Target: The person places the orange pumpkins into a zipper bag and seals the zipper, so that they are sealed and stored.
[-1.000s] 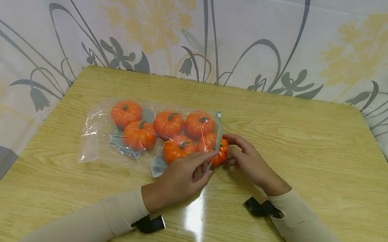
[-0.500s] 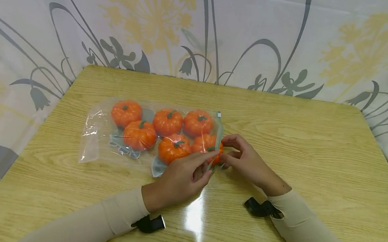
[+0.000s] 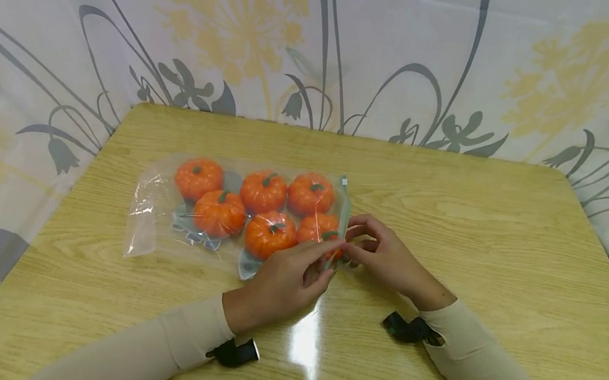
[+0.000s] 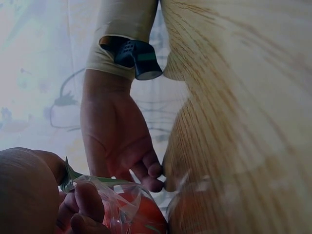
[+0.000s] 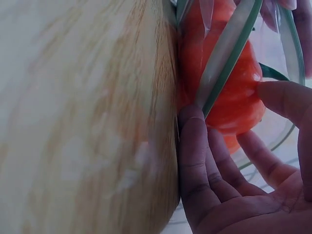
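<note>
A clear zip bag [image 3: 140,231] with a green zip edge [image 3: 345,210] lies flat with several small orange pumpkins inside. My left hand [image 3: 285,279] pinches the near side of its mouth; in the left wrist view bunched clear film [image 4: 109,197] shows by the fingers. Just inside the mouth sits one pumpkin [image 5: 236,100], its green stem toward my right thumb. My right hand [image 3: 391,258] holds that pumpkin's outer end by the fingertips, thumb [image 5: 280,97] on top and fingers around its side. My left hand partly covers this pumpkin in the head view.
The wooden table [image 3: 474,220] extends around the bag, with a floral cloth [image 3: 380,49] hanging behind it. Grey printed shapes [image 3: 248,264] show on the bag beneath the pumpkins. Black wrist cameras [image 3: 234,352] sit on both sleeves.
The pumpkin at my right hand has slid left, from partly outside the bag's mouth to inside it. The pumpkin beside it has also shifted left. My left hand has stayed in place.
</note>
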`<state>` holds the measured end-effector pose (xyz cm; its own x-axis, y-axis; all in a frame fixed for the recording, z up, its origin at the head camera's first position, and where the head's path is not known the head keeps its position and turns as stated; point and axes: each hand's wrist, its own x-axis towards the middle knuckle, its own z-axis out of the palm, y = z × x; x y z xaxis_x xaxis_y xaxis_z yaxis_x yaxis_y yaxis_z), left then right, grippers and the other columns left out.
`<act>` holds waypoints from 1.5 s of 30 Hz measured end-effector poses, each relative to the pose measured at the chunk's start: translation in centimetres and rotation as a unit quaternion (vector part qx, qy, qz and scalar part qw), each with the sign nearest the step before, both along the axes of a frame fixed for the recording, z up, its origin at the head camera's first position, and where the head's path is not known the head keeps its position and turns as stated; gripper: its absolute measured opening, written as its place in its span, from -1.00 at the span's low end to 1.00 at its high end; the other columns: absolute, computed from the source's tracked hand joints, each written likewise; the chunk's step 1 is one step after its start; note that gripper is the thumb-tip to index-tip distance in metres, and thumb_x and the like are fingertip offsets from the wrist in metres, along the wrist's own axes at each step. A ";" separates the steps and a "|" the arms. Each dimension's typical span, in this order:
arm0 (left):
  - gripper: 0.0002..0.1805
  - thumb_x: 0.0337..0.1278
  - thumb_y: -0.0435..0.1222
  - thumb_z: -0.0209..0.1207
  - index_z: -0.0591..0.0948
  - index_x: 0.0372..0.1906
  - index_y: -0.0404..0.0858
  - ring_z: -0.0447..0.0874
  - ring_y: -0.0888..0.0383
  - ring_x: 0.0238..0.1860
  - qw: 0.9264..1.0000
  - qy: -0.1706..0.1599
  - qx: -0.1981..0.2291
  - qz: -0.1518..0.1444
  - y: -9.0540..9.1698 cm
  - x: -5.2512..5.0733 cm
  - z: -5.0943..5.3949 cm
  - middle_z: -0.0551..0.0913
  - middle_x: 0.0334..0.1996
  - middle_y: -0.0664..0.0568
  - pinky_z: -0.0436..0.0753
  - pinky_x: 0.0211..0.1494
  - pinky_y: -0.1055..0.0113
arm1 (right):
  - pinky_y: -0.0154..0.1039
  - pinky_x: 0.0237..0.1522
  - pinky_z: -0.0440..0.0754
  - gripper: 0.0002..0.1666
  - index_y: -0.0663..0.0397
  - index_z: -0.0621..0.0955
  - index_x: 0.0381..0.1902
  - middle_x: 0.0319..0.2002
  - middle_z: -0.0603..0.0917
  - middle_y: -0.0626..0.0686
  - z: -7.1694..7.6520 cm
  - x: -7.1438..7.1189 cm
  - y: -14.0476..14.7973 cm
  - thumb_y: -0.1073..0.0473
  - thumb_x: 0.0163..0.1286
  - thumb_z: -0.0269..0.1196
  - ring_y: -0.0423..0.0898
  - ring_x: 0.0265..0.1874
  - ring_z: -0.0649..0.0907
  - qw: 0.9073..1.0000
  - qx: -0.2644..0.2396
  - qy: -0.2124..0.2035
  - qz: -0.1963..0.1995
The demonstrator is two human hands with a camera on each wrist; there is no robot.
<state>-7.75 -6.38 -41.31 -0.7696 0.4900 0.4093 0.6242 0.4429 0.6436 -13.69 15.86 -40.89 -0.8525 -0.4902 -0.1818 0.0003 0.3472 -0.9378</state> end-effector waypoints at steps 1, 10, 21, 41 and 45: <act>-0.49 0.31 -0.32 0.19 0.48 0.35 -0.25 0.39 0.36 -0.47 1.000 -0.001 0.001 -0.001 0.0 0.0 0.0 0.50 -0.37 0.14 0.41 -0.42 0.63 | -0.20 -0.16 0.69 -0.52 0.22 0.37 0.28 0.06 0.51 0.29 0.0 0.0 0.0 0.22 0.48 0.19 0.00 -0.13 0.70 1.000 0.003 0.002 0.001; -0.50 0.29 -0.33 0.20 0.51 0.33 -0.25 0.43 0.35 -0.45 1.000 0.007 0.004 0.009 0.1 0.0 0.0 0.53 -0.35 0.13 0.45 -0.40 0.62 | -0.20 -0.18 0.71 -0.54 0.26 0.40 0.33 0.02 0.61 0.31 0.0 -0.2 0.1 0.24 0.54 0.11 0.02 -0.18 0.73 1.000 0.016 0.018 0.002; -0.57 0.27 -0.33 0.22 0.57 0.24 -0.29 0.49 0.34 -0.44 1.000 0.005 0.005 0.016 0.2 0.1 0.2 0.58 -0.34 0.12 0.48 -0.37 0.63 | -0.23 -0.19 0.71 -0.61 0.32 0.49 0.26 -0.02 0.65 0.29 -0.3 -0.2 0.2 0.34 0.54 0.03 -0.08 -0.21 0.71 1.000 -0.006 0.019 0.012; -0.73 0.24 -0.35 0.24 0.66 0.02 -0.27 0.56 0.34 -0.45 0.999 -0.016 0.028 0.015 0.2 0.1 0.1 0.67 -0.34 0.11 0.55 -0.33 0.61 | -0.24 -0.26 0.73 -0.67 0.36 0.59 0.09 -0.09 0.68 0.31 0.6 -1.6 0.7 0.22 0.55 0.08 -0.09 -0.35 0.74 0.998 0.025 0.007 -0.057; -0.73 0.25 -0.33 0.24 0.66 0.03 -0.26 0.56 0.36 -0.45 1.000 -0.023 0.015 0.014 0.2 0.2 0.1 0.67 -0.32 0.12 0.54 -0.33 0.62 | -0.26 -0.31 0.71 -0.67 0.30 0.62 0.04 -0.10 0.68 0.33 0.7 -3.1 0.5 0.16 0.55 0.09 -0.06 -0.40 0.73 0.993 0.068 0.039 -0.091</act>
<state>-7.57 -6.15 -41.19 -0.8012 0.4559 0.3876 0.5814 0.4398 0.6844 -16.80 16.33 -40.15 -0.9389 -0.3023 -0.1647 0.0031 0.4709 -0.8822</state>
